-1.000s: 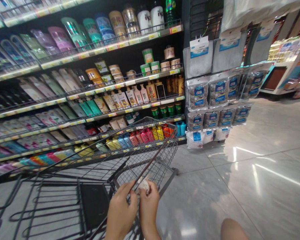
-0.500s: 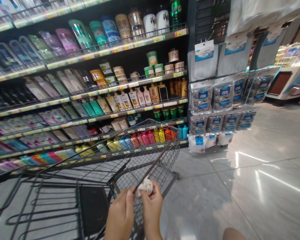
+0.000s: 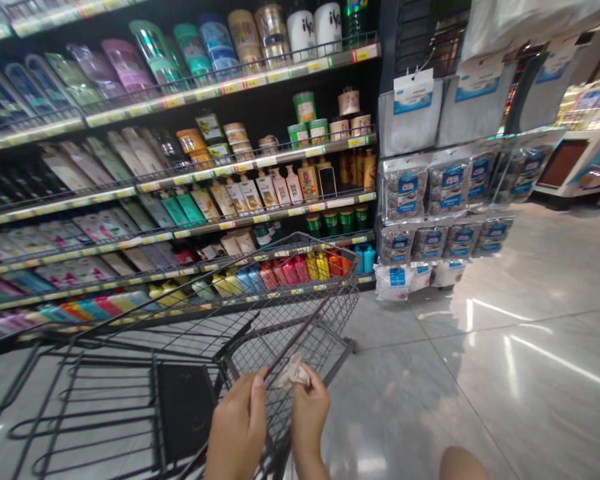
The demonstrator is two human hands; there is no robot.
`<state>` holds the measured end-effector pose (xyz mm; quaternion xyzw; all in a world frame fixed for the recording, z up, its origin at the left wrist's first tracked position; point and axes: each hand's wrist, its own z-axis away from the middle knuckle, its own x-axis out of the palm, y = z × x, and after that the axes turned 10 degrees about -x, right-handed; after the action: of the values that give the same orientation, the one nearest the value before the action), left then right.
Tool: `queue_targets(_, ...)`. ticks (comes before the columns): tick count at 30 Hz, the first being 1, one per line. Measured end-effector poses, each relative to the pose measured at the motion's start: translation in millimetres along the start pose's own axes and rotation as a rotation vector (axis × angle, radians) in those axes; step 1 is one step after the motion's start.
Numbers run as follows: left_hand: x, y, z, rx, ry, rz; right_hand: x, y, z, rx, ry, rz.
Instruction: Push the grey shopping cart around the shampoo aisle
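A black wire shopping cart (image 3: 300,323) stands before me, its side rim (image 3: 307,327) running diagonally away from my hands. My left hand (image 3: 237,420) is closed at that rim, thumb along the top and fingertips at the bar. A crumpled, off-white wipe or cloth (image 3: 295,372) is pinched between the thumb and fingers of my right hand (image 3: 310,413), just outside the rim. A small gap separates the two hands. Whether the wipe touches the rim is hard to tell.
Store shelves (image 3: 280,217) with bottles and jars rise behind the cart. Packaged scouring pads (image 3: 405,190) hang at the shelf end. Grey tiled floor (image 3: 430,393) lies to the right, with a knee (image 3: 460,463) at the bottom edge. A white display counter (image 3: 575,157) stands farther back.
My right hand has moved slightly right, away from my left hand, taking the wipe off the left fingertips. The left hand stays near the rim. The view has shifted a little.
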<state>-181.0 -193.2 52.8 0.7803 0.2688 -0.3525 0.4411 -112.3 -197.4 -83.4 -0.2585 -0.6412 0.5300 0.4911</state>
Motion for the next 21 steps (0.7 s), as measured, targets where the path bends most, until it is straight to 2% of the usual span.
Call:
queue_targets(4, -1.4, -1, -1, 0.002, 0.001, -0.021, -17, 25, -19, -0.06, 0.04, 0.121)
queue_targets(9, 0.1, -5, -3, 0.031, 0.017, -0.033, -35, 46, -40, -0.013, 0.154, 0.156)
queue_targets(16, 8.8, -17, -10, 0.114, 0.046, -0.049, -14, 53, -35, 0.072, 0.094, 0.046)
queue_targets(21, 11.2, -23, -11, 0.111, 0.023, -0.059, -12, 37, -27, 0.102, 0.092, -0.006)
